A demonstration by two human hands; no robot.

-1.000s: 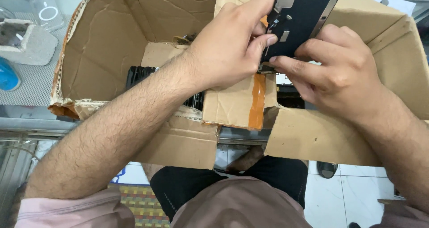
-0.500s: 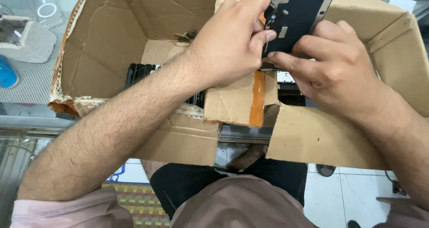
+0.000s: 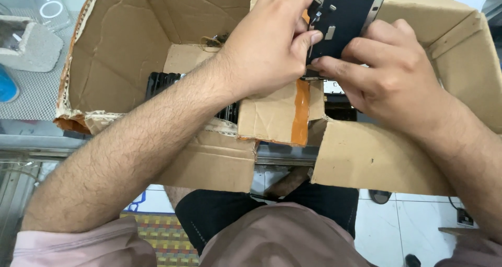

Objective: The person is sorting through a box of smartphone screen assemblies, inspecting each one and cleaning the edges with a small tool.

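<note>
Head: black panel (image 3: 348,16) pinched between left hand (image 3: 266,52), right hand (image 3: 389,73)

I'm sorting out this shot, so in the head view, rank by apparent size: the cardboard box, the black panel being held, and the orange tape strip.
1. cardboard box
2. black panel, partly cut off and covered by fingers
3. orange tape strip

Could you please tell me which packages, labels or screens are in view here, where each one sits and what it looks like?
Cardboard box: centre, open, torn brown flaps, an orange tape strip on the near flap.
Dark flat panel: top centre above the box, black with small metal parts, held by the left hand and right hand.
Black flat parts: stacked upright inside the box, left of the arms.
Clear plastic package: top left corner, with a white ring.
</note>
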